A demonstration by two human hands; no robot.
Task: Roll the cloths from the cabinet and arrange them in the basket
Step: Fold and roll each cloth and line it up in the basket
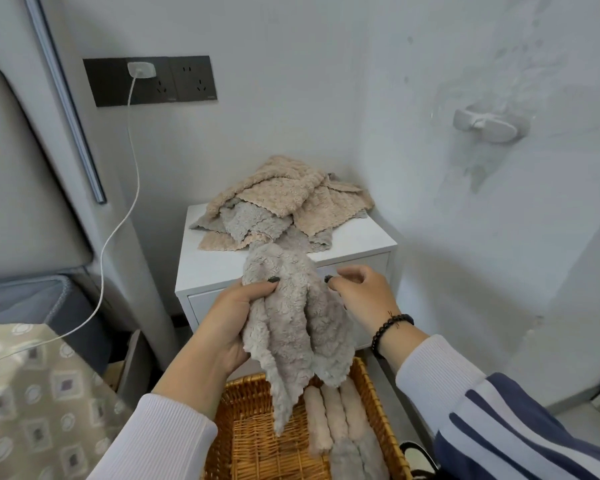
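Left hand [229, 323] gripped grey cloth [291, 327] above basket [378, 403]; right hand [361, 296] pinched its edge, probably to straighten for rolling.

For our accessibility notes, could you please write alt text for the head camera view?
A person's left hand and right hand hold a fluffy grey cloth above a wicker basket that contains rolled cloths. Behind it, a pile of beige and grey cloths lies on a white cabinet.
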